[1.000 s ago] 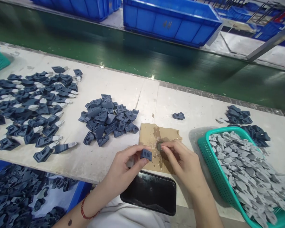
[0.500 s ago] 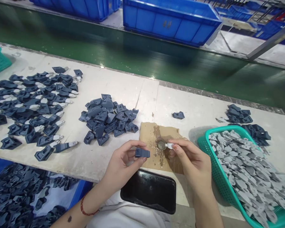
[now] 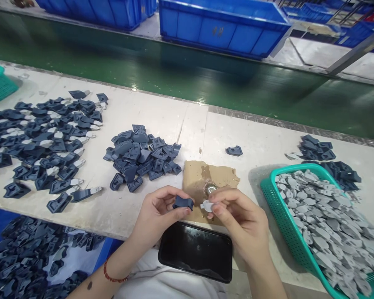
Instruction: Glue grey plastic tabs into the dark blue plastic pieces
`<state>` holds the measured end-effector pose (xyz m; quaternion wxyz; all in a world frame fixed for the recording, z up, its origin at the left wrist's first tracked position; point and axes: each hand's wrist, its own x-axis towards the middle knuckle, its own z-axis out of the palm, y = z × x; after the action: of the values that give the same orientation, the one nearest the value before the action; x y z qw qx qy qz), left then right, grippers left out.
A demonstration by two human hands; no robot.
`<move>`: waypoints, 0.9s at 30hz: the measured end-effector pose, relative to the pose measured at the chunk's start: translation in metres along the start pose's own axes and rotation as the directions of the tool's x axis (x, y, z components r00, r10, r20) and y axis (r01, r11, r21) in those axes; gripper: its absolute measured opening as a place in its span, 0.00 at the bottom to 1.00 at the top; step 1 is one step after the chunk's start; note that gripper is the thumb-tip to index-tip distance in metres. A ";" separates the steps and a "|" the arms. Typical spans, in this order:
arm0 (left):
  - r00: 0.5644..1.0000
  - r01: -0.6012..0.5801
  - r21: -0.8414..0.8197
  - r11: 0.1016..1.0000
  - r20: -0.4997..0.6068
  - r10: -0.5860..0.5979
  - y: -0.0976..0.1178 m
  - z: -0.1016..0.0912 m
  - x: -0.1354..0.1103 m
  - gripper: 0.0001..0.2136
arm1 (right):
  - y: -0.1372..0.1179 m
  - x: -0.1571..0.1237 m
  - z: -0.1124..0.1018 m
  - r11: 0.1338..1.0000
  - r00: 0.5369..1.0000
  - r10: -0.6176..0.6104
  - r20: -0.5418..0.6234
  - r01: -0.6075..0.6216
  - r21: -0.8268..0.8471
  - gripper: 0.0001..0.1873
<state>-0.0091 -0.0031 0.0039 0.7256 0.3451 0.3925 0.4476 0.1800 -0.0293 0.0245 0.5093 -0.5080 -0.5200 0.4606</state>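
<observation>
My left hand (image 3: 163, 209) pinches a dark blue plastic part (image 3: 183, 203) between thumb and fingers. Facing it, my right hand (image 3: 241, 216) grips a small light grey plastic piece (image 3: 207, 205), whose narrow tip points at the blue part with a small gap between them. Just beyond my right fingers, a small round metal cap (image 3: 211, 189) sits on a wet, stained piece of brown cardboard (image 3: 193, 174). Below my hands lies a black phone (image 3: 196, 252) with a dark screen.
A heap of blue parts (image 3: 140, 153) lies left of the cardboard. Farther left spread blue parts joined to grey pieces (image 3: 56, 145). On the right stands a green basket (image 3: 272, 187) full of grey pieces. Blue bins (image 3: 221, 29) stand beyond the green belt (image 3: 143, 70); another blue bin (image 3: 104, 253) sits lower left.
My right hand has drawn the grey piece away from the round cap, toward me and left, close to the blue part. My left hand has turned the blue part slightly.
</observation>
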 end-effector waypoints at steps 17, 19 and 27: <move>0.996 0.081 0.044 0.996 -0.040 -0.079 0.002 0.001 0.002 0.08 | 0.003 0.001 0.006 0.965 0.973 -0.196 0.121 0.214 -0.153 0.07; 0.994 0.094 0.071 0.993 -0.064 -0.089 0.001 0.000 0.002 0.09 | 0.002 0.001 0.005 0.962 0.969 -0.194 0.153 0.218 -0.162 0.08; 0.982 0.189 0.125 0.974 -0.045 -0.185 0.002 -0.004 0.001 0.16 | -0.005 0.006 0.000 0.989 0.963 -0.055 0.264 0.089 -0.117 0.06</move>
<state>-0.0135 -0.0009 0.0038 0.7340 0.3453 0.4635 0.3567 0.1797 -0.0241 0.0298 0.4196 -0.4556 -0.6288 0.4700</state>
